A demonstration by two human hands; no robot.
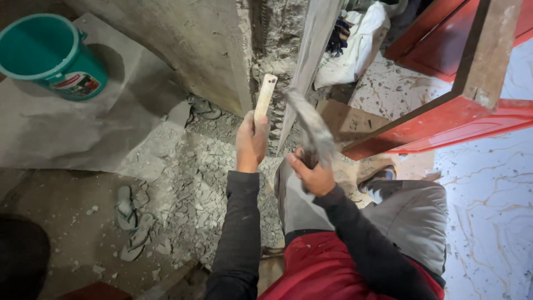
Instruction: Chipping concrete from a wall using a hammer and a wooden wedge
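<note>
My left hand (251, 141) is closed around a pale chisel-like bar (265, 97) that points up toward the broken edge of a grey concrete wall (200, 44). My right hand (312, 173) grips the handle of a dusty hammer (311, 128), blurred as it moves, just right of the bar. Both arms wear dark sleeves. Below them are my grey trousers (411, 216) and red garment (327, 266).
Broken concrete rubble (194, 178) covers the floor by the wall. A teal bucket (50, 55) stands at the upper left on a grey sheet. A pair of dusty sandals (130, 222) lies at left. A red door frame (444, 116) and a marbled floor (488, 189) are at right; a white sack (358, 41) is behind.
</note>
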